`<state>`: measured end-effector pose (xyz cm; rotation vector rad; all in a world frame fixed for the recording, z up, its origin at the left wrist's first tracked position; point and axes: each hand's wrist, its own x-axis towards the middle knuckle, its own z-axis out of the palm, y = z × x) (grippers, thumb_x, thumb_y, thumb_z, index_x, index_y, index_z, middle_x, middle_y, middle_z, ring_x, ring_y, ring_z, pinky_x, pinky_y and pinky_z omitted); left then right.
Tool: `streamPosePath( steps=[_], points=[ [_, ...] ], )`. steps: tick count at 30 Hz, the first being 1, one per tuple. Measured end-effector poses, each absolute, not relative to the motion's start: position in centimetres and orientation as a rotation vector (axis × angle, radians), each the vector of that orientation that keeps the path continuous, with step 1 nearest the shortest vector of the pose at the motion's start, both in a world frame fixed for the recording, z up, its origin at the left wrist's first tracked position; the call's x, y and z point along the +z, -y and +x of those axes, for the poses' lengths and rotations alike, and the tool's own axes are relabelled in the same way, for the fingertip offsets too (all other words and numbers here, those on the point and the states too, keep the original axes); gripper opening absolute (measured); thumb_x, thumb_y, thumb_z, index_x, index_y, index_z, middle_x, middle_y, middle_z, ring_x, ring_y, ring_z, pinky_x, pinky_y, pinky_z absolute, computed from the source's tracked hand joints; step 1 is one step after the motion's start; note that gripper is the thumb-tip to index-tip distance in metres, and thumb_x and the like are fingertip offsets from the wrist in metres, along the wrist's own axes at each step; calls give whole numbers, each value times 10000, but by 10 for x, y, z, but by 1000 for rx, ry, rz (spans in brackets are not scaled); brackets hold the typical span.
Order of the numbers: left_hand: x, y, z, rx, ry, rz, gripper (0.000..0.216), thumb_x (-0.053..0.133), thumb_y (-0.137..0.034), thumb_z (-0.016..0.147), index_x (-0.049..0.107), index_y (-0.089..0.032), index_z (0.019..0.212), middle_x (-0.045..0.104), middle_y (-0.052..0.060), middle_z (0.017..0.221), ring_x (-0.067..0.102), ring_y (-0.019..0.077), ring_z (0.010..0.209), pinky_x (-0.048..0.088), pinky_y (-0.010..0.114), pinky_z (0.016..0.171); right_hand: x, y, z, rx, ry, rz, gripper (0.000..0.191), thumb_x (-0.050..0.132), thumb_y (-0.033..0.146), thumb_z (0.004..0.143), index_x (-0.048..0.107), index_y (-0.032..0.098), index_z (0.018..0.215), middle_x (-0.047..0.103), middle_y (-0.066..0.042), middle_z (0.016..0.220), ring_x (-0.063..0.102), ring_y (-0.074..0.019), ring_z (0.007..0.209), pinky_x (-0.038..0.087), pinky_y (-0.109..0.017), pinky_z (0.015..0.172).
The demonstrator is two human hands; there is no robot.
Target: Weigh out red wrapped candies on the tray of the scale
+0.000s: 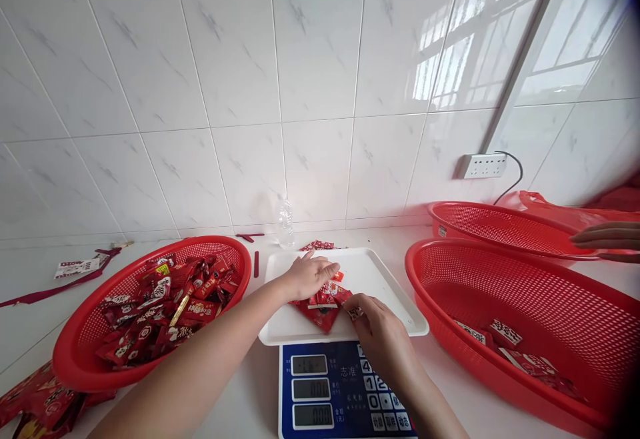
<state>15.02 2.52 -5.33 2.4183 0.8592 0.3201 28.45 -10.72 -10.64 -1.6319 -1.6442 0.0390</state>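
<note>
Weighing scale [350, 399]: bottom centre. Right hand [381, 332]: lower centre, pinching a small packet [355, 312]. Red packets [320, 317]: centre, on white tray [383, 275]. Left hand [309, 277]: apart, fingers extended over the packets. Clear bottle [285, 223]: beyond tray.

On the blue digital scale [347, 389], lettering reads 志准. Visible number keys [373, 401] include 4, 1 and 0; the bottom display [313, 416] shows zeros. Print on the red packets [160, 292] is too small to read.
</note>
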Motion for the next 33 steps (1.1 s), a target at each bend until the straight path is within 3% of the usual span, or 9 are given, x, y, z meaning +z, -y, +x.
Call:
streamPosePath(
  steps=[5,8,14,22,29,33],
  points=[
    [-48,-39,163,213,-876,2333,724,267,-744,849,700,-176,966,728,113,1050,494,334,1246,309,473,1064,-109,106,287,72,1585,-1641,253,368,127,781,589,222,859,697,-29,872,642,-184,799,475,-279,660],
    [-47,-39,161,176,-883,2272,772,287,-774,820,708,-152,1000,705,147,1130,586,344,1143,386,461,1004,-109,106,286,99,1580,-1661,245,368,148,806,592,228,865,699,-28,883,648,-187,811,481,-286,663],
    [-40,-30,145,354,-833,2175,684,272,-693,888,684,-199,1121,650,83,1262,569,256,1208,397,372,1043,-109,107,285,93,1609,-1640,253,379,211,881,618,237,957,699,-49,1006,643,-211,959,502,-334,781],
    [-52,6,95,808,-874,2101,608,262,-608,938,588,-191,1239,602,89,1320,492,231,1291,357,394,1103,-111,107,286,45,1670,-1720,291,410,236,896,617,234,1099,675,-61,1134,618,-236,1052,510,-371,842],
    [-86,37,56,1327,-1004,1989,430,343,-487,973,621,-204,1139,666,94,1203,581,229,1184,460,384,1007,-107,106,283,112,1724,-1594,365,347,60,727,606,229,921,688,-38,1024,640,-191,956,509,-333,810],
    [-116,45,43,1599,-922,2036,338,338,-363,1002,553,-230,1227,637,78,1233,562,192,1191,438,340,1013,-104,107,286,79,1560,-1610,305,346,172,826,618,232,951,696,-52,1051,645,-202,985,507,-340,822]
  ],
)
